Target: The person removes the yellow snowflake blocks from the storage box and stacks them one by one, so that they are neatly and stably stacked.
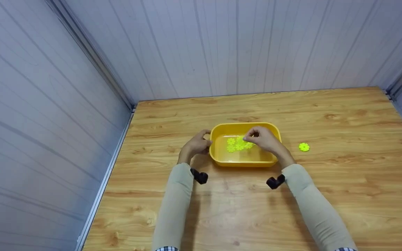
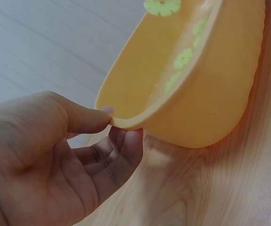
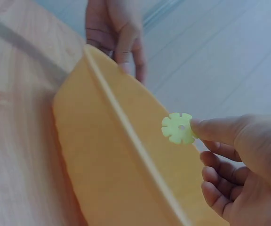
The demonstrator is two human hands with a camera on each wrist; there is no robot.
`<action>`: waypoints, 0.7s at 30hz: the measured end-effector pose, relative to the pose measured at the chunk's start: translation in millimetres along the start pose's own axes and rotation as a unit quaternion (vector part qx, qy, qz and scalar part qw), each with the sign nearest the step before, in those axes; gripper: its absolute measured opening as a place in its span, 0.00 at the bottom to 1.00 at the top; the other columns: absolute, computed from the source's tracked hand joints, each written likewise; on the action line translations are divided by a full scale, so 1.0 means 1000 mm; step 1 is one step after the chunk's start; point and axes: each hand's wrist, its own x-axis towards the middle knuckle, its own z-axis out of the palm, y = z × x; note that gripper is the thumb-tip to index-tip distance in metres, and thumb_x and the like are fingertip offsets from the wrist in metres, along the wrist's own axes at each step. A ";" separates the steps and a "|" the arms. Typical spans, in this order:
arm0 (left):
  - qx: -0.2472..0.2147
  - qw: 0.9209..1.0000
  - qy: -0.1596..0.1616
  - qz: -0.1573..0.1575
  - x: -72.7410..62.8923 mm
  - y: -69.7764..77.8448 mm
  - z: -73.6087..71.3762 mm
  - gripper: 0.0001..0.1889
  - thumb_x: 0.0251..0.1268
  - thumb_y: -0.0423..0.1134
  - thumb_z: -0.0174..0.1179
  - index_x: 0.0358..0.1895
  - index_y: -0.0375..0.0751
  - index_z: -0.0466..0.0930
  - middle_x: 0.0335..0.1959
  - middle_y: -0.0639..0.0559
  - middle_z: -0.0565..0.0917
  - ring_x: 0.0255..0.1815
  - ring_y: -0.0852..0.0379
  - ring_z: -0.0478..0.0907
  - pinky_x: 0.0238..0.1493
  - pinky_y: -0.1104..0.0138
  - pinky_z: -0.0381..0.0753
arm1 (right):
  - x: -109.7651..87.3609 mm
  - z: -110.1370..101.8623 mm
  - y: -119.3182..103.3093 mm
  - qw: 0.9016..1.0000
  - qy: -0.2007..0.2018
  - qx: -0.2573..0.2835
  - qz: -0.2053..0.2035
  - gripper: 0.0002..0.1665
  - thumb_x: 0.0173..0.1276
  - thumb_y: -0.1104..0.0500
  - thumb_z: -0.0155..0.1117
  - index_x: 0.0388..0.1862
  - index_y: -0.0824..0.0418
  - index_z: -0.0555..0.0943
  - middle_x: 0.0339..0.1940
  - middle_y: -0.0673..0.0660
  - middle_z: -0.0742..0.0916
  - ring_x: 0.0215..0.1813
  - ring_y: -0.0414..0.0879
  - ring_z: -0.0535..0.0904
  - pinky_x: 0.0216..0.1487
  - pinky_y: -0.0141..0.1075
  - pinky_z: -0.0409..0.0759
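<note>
While pinched between right hand (image 3: 239, 160) thumb and fingertips above the yellow tub (image 3: 102, 155), notched disc (image 3: 178, 128): light, stiff, likely slippery plastic; best edge-held. Left hand (image 2: 55, 165) pinches tub rim.

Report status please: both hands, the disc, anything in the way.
Left hand pinches yellow tub rim. Right hand pinches green disc above tub. More discs inside; one disc on table. Nothing blocking.

Left hand (image 1: 196, 144) grips yellow tub (image 1: 243, 162); right hand (image 1: 265, 139) over it.
</note>
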 end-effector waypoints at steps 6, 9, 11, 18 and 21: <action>0.000 1.000 0.002 -0.002 -0.001 0.000 0.001 0.25 0.72 0.34 0.48 0.70 0.48 0.60 0.34 0.45 0.75 0.27 0.56 0.71 0.48 0.53 0.76 | -0.003 -0.015 0.005 0.998 0.021 0.056 0.016 0.17 0.68 0.50 0.62 0.42 0.64 0.79 0.38 0.55 0.80 0.38 0.50 0.72 0.40 0.38 0.72; 0.003 1.000 0.002 -0.001 -0.001 0.001 0.001 0.25 0.72 0.34 0.48 0.70 0.48 0.60 0.37 0.43 0.76 0.28 0.56 0.72 0.53 0.50 0.76 | -0.005 -0.023 0.007 0.996 0.033 0.073 0.028 0.19 0.68 0.47 0.62 0.43 0.63 0.78 0.40 0.55 0.80 0.40 0.49 0.72 0.44 0.40 0.73; 0.004 1.000 0.001 0.000 -0.001 0.001 0.001 0.24 0.72 0.34 0.48 0.70 0.47 0.60 0.39 0.42 0.76 0.29 0.56 0.73 0.54 0.49 0.76 | -0.006 -0.028 0.009 0.995 0.043 0.082 0.037 0.21 0.67 0.46 0.62 0.44 0.63 0.78 0.42 0.55 0.80 0.43 0.49 0.73 0.46 0.38 0.73; 0.010 1.000 0.001 -0.003 0.001 0.000 -0.001 0.25 0.71 0.34 0.49 0.70 0.48 0.60 0.40 0.42 0.75 0.31 0.55 0.74 0.53 0.50 0.77 | -0.010 -0.045 0.016 0.991 0.065 0.100 0.060 0.24 0.67 0.44 0.61 0.48 0.64 0.77 0.44 0.54 0.79 0.51 0.56 0.73 0.48 0.33 0.75; 0.015 1.000 0.003 -0.002 0.001 0.000 -0.001 0.25 0.71 0.35 0.50 0.70 0.47 0.60 0.40 0.43 0.76 0.31 0.56 0.74 0.52 0.52 0.78 | -0.013 -0.053 0.019 0.989 0.076 0.100 0.077 0.25 0.67 0.43 0.60 0.48 0.63 0.77 0.45 0.53 0.79 0.54 0.56 0.72 0.53 0.38 0.74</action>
